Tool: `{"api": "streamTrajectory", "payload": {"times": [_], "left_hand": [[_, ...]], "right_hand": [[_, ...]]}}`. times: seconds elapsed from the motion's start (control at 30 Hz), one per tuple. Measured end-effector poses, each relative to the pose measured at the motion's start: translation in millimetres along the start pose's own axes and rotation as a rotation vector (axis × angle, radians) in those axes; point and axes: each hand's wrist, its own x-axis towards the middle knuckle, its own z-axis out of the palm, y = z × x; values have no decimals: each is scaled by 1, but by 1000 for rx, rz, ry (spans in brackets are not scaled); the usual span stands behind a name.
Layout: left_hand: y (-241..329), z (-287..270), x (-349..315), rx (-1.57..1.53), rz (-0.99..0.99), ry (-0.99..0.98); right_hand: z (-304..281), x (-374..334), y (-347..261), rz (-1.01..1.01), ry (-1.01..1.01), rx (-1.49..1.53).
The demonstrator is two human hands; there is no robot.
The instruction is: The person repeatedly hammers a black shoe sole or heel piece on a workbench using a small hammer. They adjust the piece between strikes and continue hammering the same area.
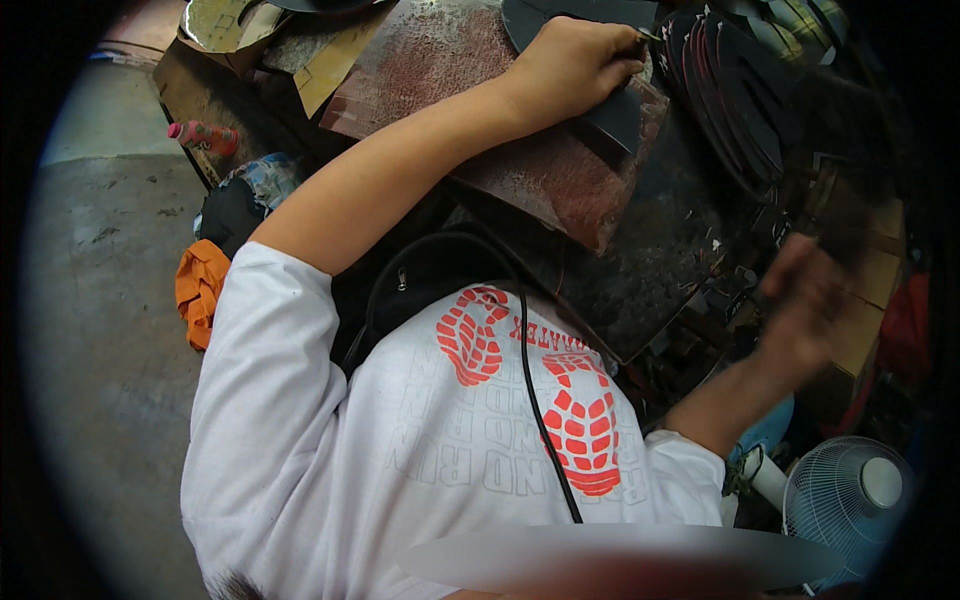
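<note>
My left hand is closed above a worn reddish-brown board, its fingertips pinched together at the right. A tiny pale-green end shows at those fingertips; I cannot make out what it belongs to. Beneath the hand, a flat dark grey piece lies on the board. Off to the right, my right hand is raised and smeared by motion. Its fingers cannot be read, and a dark blur above it hides whether it holds anything. Between the hands, toward the back, stands a row of curved black sheets with reddish edges.
The dark worktable has a near corner close to my body. Cardboard boxes stand at the right, above a white fan. A pink-capped bottle and an orange cloth are at the left. A black cable hangs across my shirt.
</note>
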Motion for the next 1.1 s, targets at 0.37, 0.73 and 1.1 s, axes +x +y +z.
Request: {"api": "streamTrajectory", "payload": {"times": [0.37,0.73,1.1], "left_hand": [[15,-6,-4,110,92,-49],[19,-6,-4,140,168,-93],[-23,-18,6,-940,-722,157]], "right_hand": [[16,-13,81,-49,-193,-201],[34,-7,44,-108,-244,-219],[56,-37,83,124,-270,-145]]}}
